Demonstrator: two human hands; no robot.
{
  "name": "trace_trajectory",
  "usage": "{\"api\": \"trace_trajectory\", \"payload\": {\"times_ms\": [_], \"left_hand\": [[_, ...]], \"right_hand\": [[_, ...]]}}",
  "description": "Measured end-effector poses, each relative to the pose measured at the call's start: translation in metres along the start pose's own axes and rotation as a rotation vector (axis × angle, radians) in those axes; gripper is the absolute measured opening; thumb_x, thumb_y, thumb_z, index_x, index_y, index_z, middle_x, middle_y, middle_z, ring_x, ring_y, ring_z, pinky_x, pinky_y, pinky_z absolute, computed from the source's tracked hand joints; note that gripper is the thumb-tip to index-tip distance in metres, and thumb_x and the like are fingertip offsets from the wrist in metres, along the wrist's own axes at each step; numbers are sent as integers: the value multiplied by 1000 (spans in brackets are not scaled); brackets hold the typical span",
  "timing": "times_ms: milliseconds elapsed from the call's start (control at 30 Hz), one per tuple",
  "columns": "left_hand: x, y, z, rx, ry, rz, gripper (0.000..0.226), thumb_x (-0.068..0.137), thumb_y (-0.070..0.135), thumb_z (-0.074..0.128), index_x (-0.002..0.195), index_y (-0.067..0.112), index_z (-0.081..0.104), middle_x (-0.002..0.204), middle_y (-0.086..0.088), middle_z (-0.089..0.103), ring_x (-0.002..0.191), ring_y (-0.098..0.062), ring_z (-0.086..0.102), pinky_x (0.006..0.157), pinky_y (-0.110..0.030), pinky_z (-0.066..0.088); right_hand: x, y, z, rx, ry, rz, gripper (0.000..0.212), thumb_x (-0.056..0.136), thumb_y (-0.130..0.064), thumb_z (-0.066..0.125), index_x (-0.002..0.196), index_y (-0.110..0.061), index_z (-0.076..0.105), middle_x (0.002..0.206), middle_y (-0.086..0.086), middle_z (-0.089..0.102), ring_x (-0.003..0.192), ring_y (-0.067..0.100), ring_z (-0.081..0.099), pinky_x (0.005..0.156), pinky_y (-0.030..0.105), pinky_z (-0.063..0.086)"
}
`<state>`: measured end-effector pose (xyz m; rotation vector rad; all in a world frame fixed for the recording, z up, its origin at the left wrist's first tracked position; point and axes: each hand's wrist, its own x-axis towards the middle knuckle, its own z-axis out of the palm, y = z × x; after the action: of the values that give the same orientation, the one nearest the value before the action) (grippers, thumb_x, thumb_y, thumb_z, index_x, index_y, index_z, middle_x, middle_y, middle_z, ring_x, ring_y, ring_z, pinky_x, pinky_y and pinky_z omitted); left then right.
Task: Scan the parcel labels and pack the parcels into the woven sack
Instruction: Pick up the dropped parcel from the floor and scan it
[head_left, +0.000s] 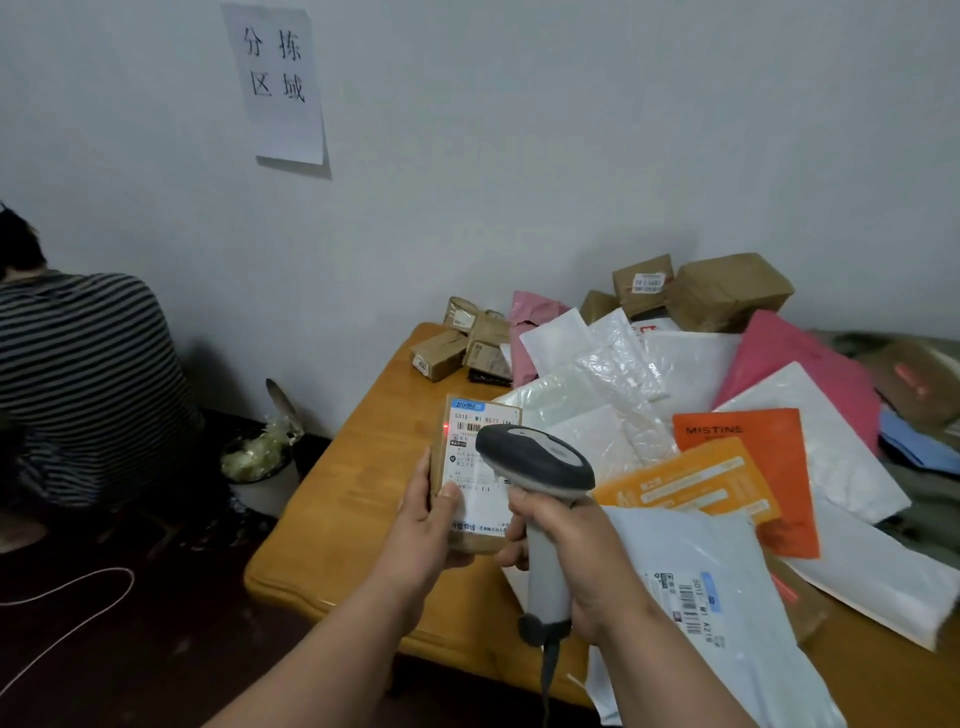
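The left hand (435, 525) comes in from the near edge with the forearm raised and holds a small brown parcel (475, 478) upright, label side facing the camera. The fingers are curled behind it and the thumb presses flat on the white label (480, 457), so the parcel is gripped between thumb & fingers. A small red dot of light sits on the label, just left of the barcode.

The right hand (566, 545) is wrapped around the grey handle of a barcode scanner (540, 473), fingers closed on the grip. The dark scanner head points to the far left, just in front of the label and covering part of it. A cable hangs from the handle bottom.

Both hands are above the near left part of a wooden table (332, 499). On the right and far side of the table is a heap of parcels: approx. 6 brown taped boxes near the wall, 2 orange mailers (727, 467), 2 pink bags, several white or clear plastic bags (exact no. cannot be told, they overlap), and 1 light grey mailer (727, 623) with a barcode label, nearest to the camera on the right, hanging over the table edge.

On the wall a paper sign (275, 83) with 4 Chinese characters. At far left a person in a striped shirt (78, 384), seen from the back. Between this person and the table stands 1 waste bin (262, 462) with a bag inside. A thin white cord lies on the dark floor at near left.
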<state>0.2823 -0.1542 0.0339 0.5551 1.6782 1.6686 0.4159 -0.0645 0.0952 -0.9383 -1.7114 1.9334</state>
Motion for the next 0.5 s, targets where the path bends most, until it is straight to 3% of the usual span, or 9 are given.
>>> {"api": "trace_trajectory", "payload": {"times_ms": [233,400,500], "left_hand": [[-10,1,13,14,-60,18,57,102,41,47,150,54,21,135,5,58,104,-23,69,71,-35,59],[-16,16,47,-19,5,29,49,104,37,46,149,47,31,122,4,66,96,-23,72,64,-35,60],[-24,29,82,-28,16,56,38,105,35,45,141,47,41,116,8,68,92,-22,73,70,-41,62]], "right_hand": [[-27,4,-10,35,94,-18,31,69,-41,73,68,-11,67,63,13,65,60,25,66,77,44,54],[-53,8,-43,70,203,14,33,68,-42,76,77,-11,70,66,6,66,57,23,64,65,37,51],[-70,11,-76,184,250,23,22,82,-27,76,84,-6,70,67,8,64,52,23,60,58,35,49]]}}
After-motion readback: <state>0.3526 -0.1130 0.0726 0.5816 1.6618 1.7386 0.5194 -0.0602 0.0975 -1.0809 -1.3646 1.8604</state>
